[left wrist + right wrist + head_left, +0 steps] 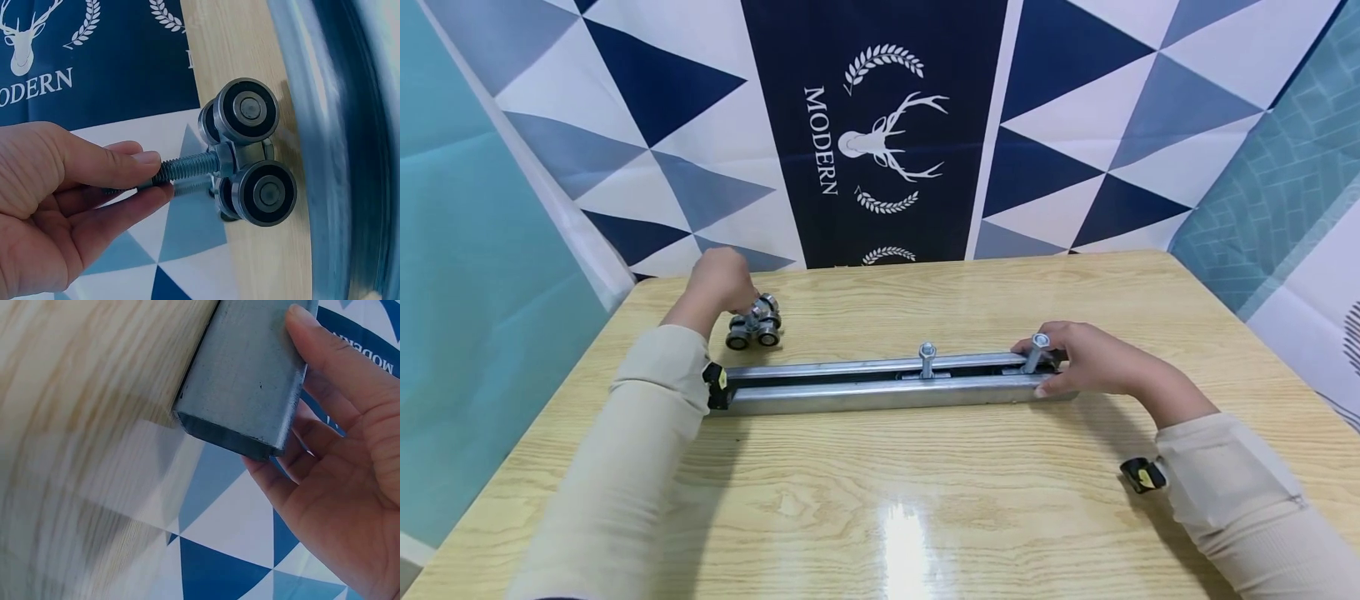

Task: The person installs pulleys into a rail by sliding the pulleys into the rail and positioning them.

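My left hand pinches the threaded bolt of a roller trolley between thumb and fingers, just behind the left end of a metal track. In the left wrist view the trolley's round wheels face the camera. Part of another bolt shows behind it; whether it belongs to a second trolley I cannot tell. My right hand grips the right end of the metal track, thumb on the near side. Up from the track's slot stand two bolts, one near the middle and one beside my right fingers.
The track lies across a wood-grain table. Behind the table's far edge hangs a patterned cloth with triangles and a deer head. Teal covering rises on the left side.
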Demonstrator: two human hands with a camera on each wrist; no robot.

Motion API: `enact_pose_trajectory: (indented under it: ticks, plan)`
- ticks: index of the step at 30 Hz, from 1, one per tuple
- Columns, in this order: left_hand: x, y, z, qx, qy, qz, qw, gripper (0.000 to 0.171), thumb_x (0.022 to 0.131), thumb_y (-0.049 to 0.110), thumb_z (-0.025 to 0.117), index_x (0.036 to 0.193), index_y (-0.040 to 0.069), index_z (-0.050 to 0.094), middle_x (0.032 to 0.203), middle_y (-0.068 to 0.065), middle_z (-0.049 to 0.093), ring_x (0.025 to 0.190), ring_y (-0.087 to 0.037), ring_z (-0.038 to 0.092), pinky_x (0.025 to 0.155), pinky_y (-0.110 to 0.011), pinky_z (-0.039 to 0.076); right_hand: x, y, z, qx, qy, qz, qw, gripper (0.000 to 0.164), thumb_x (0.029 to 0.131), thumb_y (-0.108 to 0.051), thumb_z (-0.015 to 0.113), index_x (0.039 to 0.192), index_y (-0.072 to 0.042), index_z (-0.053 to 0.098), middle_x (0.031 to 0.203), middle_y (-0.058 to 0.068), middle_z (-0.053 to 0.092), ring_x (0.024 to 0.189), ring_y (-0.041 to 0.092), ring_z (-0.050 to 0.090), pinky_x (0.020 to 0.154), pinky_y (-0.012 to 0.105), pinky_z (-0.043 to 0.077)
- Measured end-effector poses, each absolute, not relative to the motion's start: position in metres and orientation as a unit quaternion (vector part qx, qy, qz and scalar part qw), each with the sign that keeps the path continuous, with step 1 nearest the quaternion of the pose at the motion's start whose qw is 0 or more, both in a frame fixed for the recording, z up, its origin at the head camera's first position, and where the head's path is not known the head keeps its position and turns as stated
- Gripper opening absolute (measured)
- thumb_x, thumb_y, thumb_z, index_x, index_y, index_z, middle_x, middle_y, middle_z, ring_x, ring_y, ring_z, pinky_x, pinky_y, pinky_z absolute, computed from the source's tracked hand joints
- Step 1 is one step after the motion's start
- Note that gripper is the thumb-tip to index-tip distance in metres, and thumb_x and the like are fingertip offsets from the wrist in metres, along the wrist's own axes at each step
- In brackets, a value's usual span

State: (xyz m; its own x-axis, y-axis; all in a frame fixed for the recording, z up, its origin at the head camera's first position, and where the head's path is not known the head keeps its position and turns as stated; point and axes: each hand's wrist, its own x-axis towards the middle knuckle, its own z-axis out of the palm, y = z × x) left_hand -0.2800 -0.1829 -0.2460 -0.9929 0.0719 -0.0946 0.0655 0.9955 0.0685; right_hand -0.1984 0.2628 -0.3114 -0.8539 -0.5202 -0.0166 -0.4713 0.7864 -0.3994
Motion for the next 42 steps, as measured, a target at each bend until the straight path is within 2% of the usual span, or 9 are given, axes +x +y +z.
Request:
enact_pose_trajectory:
  ticks: [1,4,7,12,15,19,25,36,42]
  plan:
    - [-0.279,-0.185,-0.246,0.039,0.998,0.03,0.046,0.036,0.076,0.006,0.051,0.043,0.016,0.043,0.042,0.004,0.031,0.043,-0.013,0.029,0.046,-0.027,0.031,-0.198,0.263,-0.312,-0.262,0.943,-0.195,0.063,0.056,0.063,-0.026,0.079,0.114,-0.015,0.06,0.093,-0.001,0.054,0.082,0.018,0.047,0.068,0.034,0.042]
    - [-0.274,-0.191,-0.244,0.054,0.997,0.023,0.043,0.029,0.079,0.009,0.054,0.051,0.011,0.058,0.046,0.002,0.047,0.047,-0.016,0.041,0.05,-0.029,0.036,-0.198,0.264,-0.312,-0.262,0.943,-0.194,0.062,0.056,0.063,-0.026,0.079,0.114,-0.015,0.06,0.094,-0.001,0.054,0.084,0.018,0.048,0.069,0.035,0.043]
    - [-0.271,-0.199,-0.241,0.063,0.997,0.014,0.04,0.026,0.079,0.009,0.055,0.053,0.009,0.06,0.047,0.0,0.049,0.05,-0.018,0.043,0.053,-0.031,0.038,-0.199,0.264,-0.313,-0.265,0.943,-0.191,0.06,0.056,0.063,-0.026,0.079,0.114,-0.015,0.06,0.094,-0.001,0.054,0.083,0.018,0.048,0.069,0.034,0.043]
    - [-0.266,-0.209,-0.235,0.08,0.996,0.0,0.028,0.009,0.076,0.01,0.064,0.07,0.007,0.071,0.072,-0.007,0.065,0.072,-0.026,0.056,0.067,-0.04,0.046,-0.2,0.264,-0.313,-0.266,0.944,-0.187,0.059,0.056,0.062,-0.026,0.079,0.114,-0.015,0.06,0.093,-0.002,0.054,0.08,0.017,0.046,0.067,0.032,0.041]
    - [-0.26,-0.215,-0.23,0.086,0.996,-0.001,0.024,0.012,0.073,0.009,0.068,0.083,0.007,0.073,0.09,-0.01,0.066,0.086,-0.031,0.056,0.076,-0.045,0.045,-0.201,0.264,-0.313,-0.265,0.944,-0.186,0.06,0.056,0.062,-0.026,0.079,0.114,-0.016,0.06,0.093,-0.002,0.054,0.08,0.017,0.046,0.067,0.032,0.041]
    - [-0.254,-0.223,-0.226,0.079,0.997,0.015,0.019,0.012,0.072,0.005,0.067,0.082,0.006,0.072,0.087,-0.01,0.067,0.087,-0.033,0.055,0.079,-0.048,0.043,-0.2,0.264,-0.312,-0.265,0.944,-0.186,0.059,0.056,0.063,-0.026,0.079,0.115,-0.016,0.06,0.093,-0.002,0.054,0.08,0.017,0.046,0.067,0.032,0.041]
    - [-0.246,-0.239,-0.224,0.065,0.997,0.034,0.016,0.011,0.072,0.005,0.065,0.08,0.006,0.073,0.081,-0.01,0.067,0.083,-0.033,0.055,0.068,-0.044,0.047,-0.2,0.265,-0.313,-0.269,0.943,-0.189,0.058,0.056,0.063,-0.026,0.079,0.114,-0.016,0.06,0.092,-0.002,0.053,0.079,0.017,0.046,0.067,0.032,0.041]
    - [-0.233,-0.27,-0.222,0.054,0.997,0.049,0.007,0.005,0.07,0.009,0.069,0.073,0.01,0.072,0.077,-0.008,0.065,0.081,-0.033,0.053,0.066,-0.044,0.045,-0.199,0.263,-0.311,-0.277,0.94,-0.191,0.058,0.056,0.062,-0.024,0.079,0.114,-0.013,0.061,0.088,-0.003,0.053,0.078,0.018,0.045,0.066,0.032,0.039]
    - [-0.227,-0.283,-0.221,0.049,0.997,0.062,0.024,0.005,0.071,0.011,0.07,0.075,0.01,0.072,0.073,-0.003,0.064,0.076,-0.028,0.054,0.062,-0.04,0.045,-0.199,0.264,-0.311,-0.275,0.941,-0.189,0.056,0.056,0.062,-0.024,0.08,0.114,-0.013,0.061,0.091,-0.004,0.054,0.082,0.017,0.047,0.069,0.034,0.042]
